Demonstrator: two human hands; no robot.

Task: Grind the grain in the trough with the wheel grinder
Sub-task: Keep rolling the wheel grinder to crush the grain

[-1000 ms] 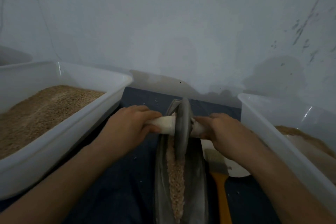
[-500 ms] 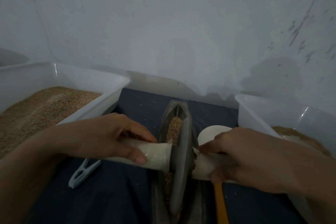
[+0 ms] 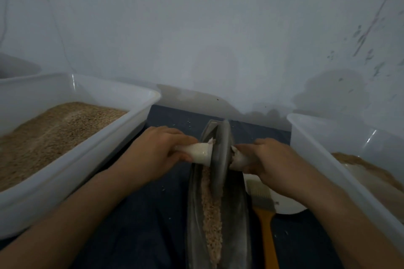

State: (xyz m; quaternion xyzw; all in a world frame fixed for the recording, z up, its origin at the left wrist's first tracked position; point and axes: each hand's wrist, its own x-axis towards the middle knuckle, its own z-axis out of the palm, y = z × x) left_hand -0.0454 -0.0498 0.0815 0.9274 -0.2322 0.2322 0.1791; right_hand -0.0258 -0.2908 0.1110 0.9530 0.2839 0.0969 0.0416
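A long grey metal trough [image 3: 237, 227] lies lengthwise in front of me on a dark blue cloth. A strip of crushed pale grain [image 3: 211, 214] runs along its groove. The grey wheel grinder [image 3: 221, 155] stands on edge in the groove near the trough's far end. Its axle handles are wrapped in white. My left hand [image 3: 153, 150] grips the left handle [image 3: 197, 152]. My right hand [image 3: 271, 159] grips the right handle [image 3: 237, 160]. The trough's near end runs out of the frame.
A white tub [image 3: 91, 159] filled with brown grain stands at the left. Another white tub [image 3: 323, 150] with some brown meal stands at the right. A brush with an orange handle [image 3: 267, 233] and a white dish [image 3: 288, 206] lie between trough and right tub. A wall rises close behind.
The wheel rolled toward me half a second ago and has now rolled back to the trough's far end, both hands moving with it. Ground grain shows again in the near groove.
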